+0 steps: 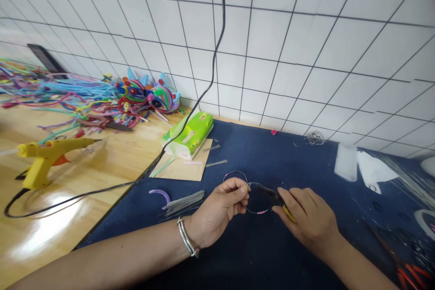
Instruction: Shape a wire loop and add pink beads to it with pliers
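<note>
My left hand [226,206] pinches a thin wire frame [237,171] bent into two round loops, like a pair of glasses. Small pink pieces [261,212] sit on the loops. The fingers close near the middle, where the loops meet. My right hand [307,213] is wrapped round yellow-handled pliers [277,195], whose dark jaws reach left towards the wire by the left fingertips. Whether the jaws bite on the wire I cannot tell. Close to my left forearm lie a bundle of straight wires [185,204] and a purple curved piece [161,195].
A yellow glue gun [50,156] lies on the wooden table at left, its black cord [190,118] crossing the view. Colourful pipe cleaners [78,95] pile behind it. A green tissue pack [193,131] stands at the mat's back edge. Red-handled scissors [408,276] lie lower right.
</note>
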A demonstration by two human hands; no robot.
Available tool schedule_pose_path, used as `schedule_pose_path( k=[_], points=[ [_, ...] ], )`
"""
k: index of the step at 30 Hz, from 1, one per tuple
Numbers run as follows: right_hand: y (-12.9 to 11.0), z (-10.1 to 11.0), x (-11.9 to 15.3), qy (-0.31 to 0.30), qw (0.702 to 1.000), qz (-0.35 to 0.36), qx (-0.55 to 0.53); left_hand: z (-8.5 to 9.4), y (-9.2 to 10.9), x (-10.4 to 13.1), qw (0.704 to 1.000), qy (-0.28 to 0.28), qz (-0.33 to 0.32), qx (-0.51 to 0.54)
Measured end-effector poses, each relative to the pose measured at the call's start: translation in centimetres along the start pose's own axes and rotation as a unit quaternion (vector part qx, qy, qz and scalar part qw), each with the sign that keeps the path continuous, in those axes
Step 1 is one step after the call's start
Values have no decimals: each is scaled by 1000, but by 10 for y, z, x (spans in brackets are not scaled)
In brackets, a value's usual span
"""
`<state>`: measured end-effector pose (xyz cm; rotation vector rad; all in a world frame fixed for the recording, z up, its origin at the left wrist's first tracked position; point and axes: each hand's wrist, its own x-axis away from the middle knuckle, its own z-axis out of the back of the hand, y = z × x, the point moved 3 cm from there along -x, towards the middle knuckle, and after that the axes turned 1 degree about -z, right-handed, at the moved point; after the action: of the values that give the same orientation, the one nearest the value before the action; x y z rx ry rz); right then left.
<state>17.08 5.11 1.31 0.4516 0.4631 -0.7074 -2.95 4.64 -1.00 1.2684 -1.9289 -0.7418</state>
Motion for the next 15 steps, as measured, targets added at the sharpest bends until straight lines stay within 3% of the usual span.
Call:
schedule_pose_path(
  k=[7,15],
  points=[
    [-5,-1,-3,-19,999,-21,-39,-4,0,2,1000,-12,9,16],
    [-5,1,-1,-3,999,22,24,-7,-2,4,999,-28,43,16]
  ],
)
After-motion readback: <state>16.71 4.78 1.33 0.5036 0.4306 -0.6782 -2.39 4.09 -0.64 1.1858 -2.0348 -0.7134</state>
